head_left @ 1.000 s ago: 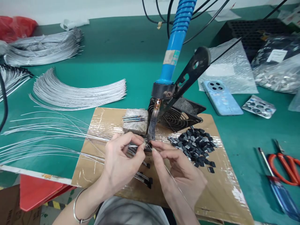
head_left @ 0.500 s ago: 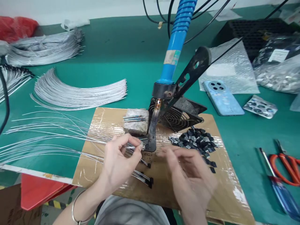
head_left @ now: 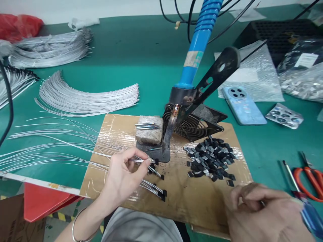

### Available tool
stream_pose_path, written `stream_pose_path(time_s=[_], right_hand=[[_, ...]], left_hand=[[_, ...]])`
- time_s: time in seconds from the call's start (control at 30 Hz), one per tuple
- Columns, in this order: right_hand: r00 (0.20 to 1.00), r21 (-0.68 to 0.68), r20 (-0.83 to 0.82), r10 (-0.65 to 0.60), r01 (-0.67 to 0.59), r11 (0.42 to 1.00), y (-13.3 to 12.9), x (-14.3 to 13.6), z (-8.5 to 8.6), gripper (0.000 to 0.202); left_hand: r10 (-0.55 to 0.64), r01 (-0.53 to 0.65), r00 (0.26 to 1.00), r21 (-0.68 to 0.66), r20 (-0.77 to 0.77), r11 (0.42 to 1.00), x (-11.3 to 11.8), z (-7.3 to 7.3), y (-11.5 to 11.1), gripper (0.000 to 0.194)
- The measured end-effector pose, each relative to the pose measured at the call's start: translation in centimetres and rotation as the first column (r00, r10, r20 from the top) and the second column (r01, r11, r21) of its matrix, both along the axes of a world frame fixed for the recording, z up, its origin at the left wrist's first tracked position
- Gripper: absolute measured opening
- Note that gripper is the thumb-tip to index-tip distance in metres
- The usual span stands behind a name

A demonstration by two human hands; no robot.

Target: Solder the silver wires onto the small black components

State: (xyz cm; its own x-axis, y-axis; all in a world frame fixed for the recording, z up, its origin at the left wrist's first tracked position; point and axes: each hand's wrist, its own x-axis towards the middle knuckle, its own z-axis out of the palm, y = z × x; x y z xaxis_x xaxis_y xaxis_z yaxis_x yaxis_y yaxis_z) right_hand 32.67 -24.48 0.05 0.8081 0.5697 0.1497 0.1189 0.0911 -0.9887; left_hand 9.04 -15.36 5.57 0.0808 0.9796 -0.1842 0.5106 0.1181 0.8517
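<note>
My left hand (head_left: pixel 126 173) pinches a thin white wire between thumb and fingertips. A small black connector (head_left: pixel 155 161) is at the wire's right end, just beyond my fingertips. Below lie more white wires with black connectors (head_left: pixel 163 194) on the cardboard. The tip of a blue-handled soldering iron (head_left: pixel 174 116) points down over a dark metal plate (head_left: pixel 165 156), right of my left hand. My right hand (head_left: pixel 264 211) is at the lower right, fingers curled and partly blurred; what they hold, if anything, is hidden. Beside it lies a blue-handled screwdriver (head_left: pixel 309 215).
A pile of black connectors (head_left: pixel 212 158) lies on the cardboard (head_left: pixel 199 205). Behind the iron stands a black fan (head_left: pixel 194 126), next to a block (head_left: pixel 148 134) with thin rods. A phone (head_left: pixel 244 106), red-handled pliers (head_left: pixel 309 179) and a fanned wire bundle (head_left: pixel 88 102) rest on the green mat.
My right hand has moved right and down, from beside the iron's tip to the cardboard's right edge. My left hand keeps its pinch; the black connector at its fingertips now shows clearly.
</note>
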Motion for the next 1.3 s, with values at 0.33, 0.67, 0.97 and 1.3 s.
stream_pose_path(time_s=[0.33, 0.67, 0.97, 1.3], right_hand=[[0.953, -0.244, -0.233, 0.192, -0.249, 0.937, -0.7, 0.5, -1.8, 0.069], [0.952, -0.158, -0.228, 0.205, -0.244, 0.957, -0.1, -0.6, -1.7, 0.054], [0.959, -0.223, -0.191, 0.211, -0.252, 0.942, 0.0, -0.6, -1.5, 0.057], [0.770, -0.352, -0.205, 0.604, -0.634, 0.689, -1.2, -6.6, 0.6, 0.048]], left_hand=[[-0.031, 0.031, 0.998, -0.005, -0.046, 1.000, -0.4, -0.5, -0.7, 0.018], [-0.097, 0.102, 0.994, 0.096, -0.050, 0.990, -0.7, -1.4, -0.9, 0.013], [-0.191, 0.233, 0.972, 0.436, -0.140, 0.869, -2.0, -2.8, -2.0, 0.012], [-0.452, 0.656, 0.697, 0.241, -0.556, 0.715, -7.5, -3.5, -0.7, 0.109]])
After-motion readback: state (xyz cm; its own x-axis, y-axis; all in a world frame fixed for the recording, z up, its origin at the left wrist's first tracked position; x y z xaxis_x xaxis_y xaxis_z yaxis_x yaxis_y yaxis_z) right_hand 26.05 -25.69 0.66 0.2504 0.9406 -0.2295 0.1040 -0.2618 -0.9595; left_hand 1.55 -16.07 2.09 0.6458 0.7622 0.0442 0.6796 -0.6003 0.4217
